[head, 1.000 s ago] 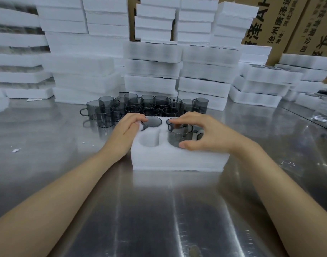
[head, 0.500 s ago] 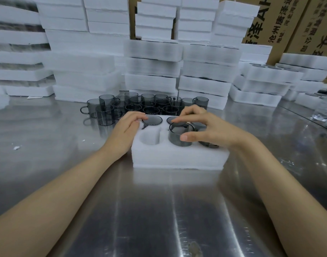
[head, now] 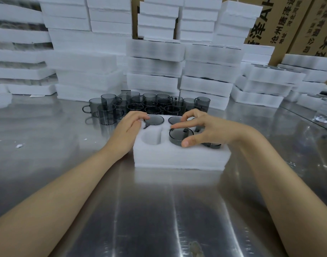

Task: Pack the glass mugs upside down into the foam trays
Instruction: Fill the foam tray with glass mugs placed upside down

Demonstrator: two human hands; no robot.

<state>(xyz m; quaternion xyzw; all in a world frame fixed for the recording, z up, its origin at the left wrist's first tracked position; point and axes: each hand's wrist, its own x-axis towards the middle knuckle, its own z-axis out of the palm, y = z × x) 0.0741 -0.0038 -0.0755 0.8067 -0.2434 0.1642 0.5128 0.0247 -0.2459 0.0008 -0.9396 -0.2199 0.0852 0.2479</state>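
At frame centre, pinching an upside-down grey glass mug [head: 177,139] with the right hand [head: 209,130], thumb pressing the near rim, forefinger curling over the far edge. Seating it partway in the near middle pocket of the white foam tray [head: 177,158], its base standing above the foam. Resting the left hand [head: 127,130] on the tray's left edge, fingers loosely bent and gripping nothing, fingertips touching a second mug [head: 155,120] inverted in the far left pocket. Showing a third mug [head: 174,120] in the far middle pocket, a fourth mug [head: 211,145] half hidden behind the right hand, and the near left pocket [head: 152,137] lying hollow. Just beyond the tray, crowding the steel table [head: 159,210] with upright loose mugs [head: 149,106]. Filling the upper frame with stacked foam trays [head: 155,67]; at upper right, showing printed cardboard boxes [head: 270,25].
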